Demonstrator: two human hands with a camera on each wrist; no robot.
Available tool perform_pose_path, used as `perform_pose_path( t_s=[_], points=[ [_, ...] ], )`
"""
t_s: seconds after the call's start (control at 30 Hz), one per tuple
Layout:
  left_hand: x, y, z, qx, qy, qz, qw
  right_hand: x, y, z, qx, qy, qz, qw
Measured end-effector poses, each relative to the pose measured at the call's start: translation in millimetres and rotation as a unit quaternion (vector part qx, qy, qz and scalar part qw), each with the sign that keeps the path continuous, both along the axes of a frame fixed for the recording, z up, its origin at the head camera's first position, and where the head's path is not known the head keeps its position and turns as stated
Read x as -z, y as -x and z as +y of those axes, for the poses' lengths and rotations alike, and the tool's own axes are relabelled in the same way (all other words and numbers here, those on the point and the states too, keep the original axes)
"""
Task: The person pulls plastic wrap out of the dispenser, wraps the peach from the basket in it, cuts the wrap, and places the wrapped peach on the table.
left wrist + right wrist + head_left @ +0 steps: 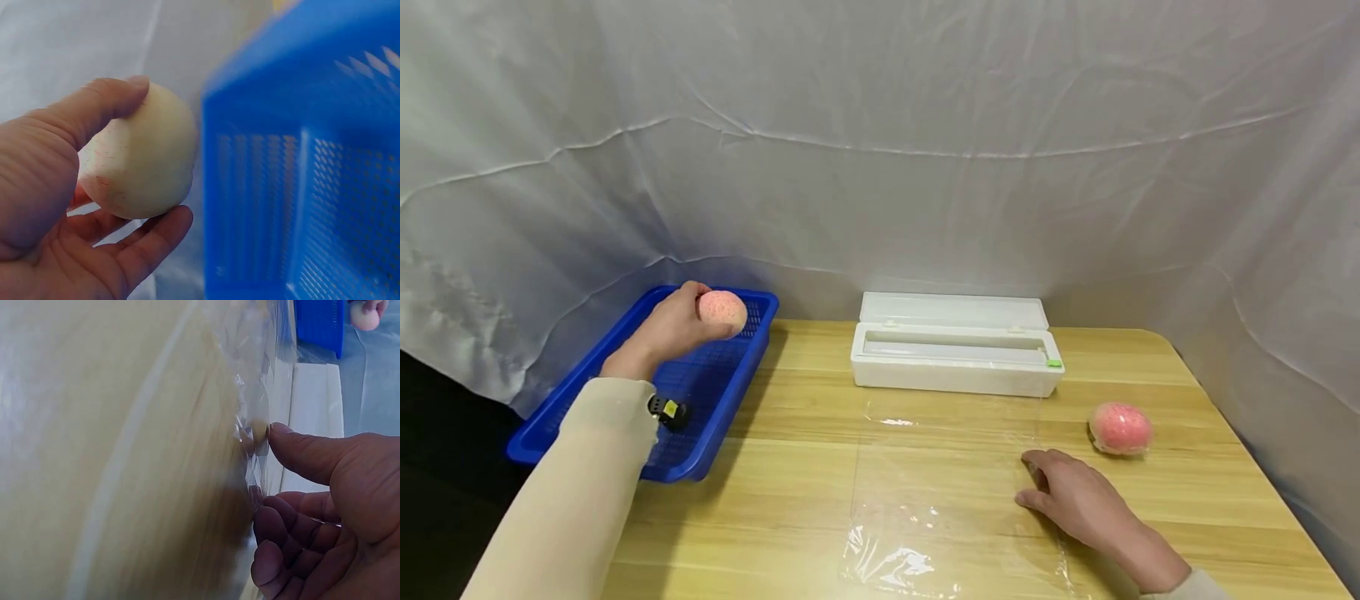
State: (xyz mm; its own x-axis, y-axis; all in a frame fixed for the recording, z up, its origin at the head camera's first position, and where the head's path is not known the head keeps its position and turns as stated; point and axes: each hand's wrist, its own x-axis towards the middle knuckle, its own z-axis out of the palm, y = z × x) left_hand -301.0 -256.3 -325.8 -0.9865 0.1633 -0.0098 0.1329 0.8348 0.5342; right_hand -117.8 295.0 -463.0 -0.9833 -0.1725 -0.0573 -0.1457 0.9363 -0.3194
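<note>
My left hand (673,325) grips a round fruit (722,312), speckled pink on one side and cream on the other, above the far end of the blue basket (730,408). In the left wrist view, thumb and fingers curl around its pale side, beside the basket wall. A sheet of clear cling film (947,492) lies over the table in front of the white film dispenser (955,371). My right hand (1078,500) is at the film's right edge, thumb and fingers apart; the right wrist view shows the fingertips right at the wrinkled film.
To the right of the film, a pink fruit (1120,429) wrapped in clear film sits on the wooden table (790,517). The dispenser's lid (955,310) stands raised at the back. A grey curtain (925,208) hangs behind and around the table.
</note>
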Motion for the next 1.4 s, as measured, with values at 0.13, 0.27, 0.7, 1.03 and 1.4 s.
perform_pose_path(
  t_s=[0.13,0.27,0.7,1.03,1.4],
  points=[
    [-10.6,-10.3,19.3,0.010,-0.015,0.030,0.9994,-0.2,1.0,1.8,-0.002,0.003,0.000,1.0000],
    [-19.1,-24.4,45.1,0.036,-0.026,0.054,0.9976,-0.8,1.8,2.4,-0.004,0.004,0.004,1.0000],
    [6.7,-62.5,132.5,0.151,-0.065,0.101,0.9813,-4.6,2.8,-0.8,-0.001,0.021,0.041,0.9989],
    [57.3,-82.9,193.6,0.141,-0.116,0.020,0.9830,-6.8,4.5,-8.3,0.000,0.038,0.046,0.9982],
    [103.9,-112.2,247.8,0.152,-0.081,-0.005,0.9851,-6.1,6.7,-12.6,0.009,0.052,0.040,0.9978]
  ],
)
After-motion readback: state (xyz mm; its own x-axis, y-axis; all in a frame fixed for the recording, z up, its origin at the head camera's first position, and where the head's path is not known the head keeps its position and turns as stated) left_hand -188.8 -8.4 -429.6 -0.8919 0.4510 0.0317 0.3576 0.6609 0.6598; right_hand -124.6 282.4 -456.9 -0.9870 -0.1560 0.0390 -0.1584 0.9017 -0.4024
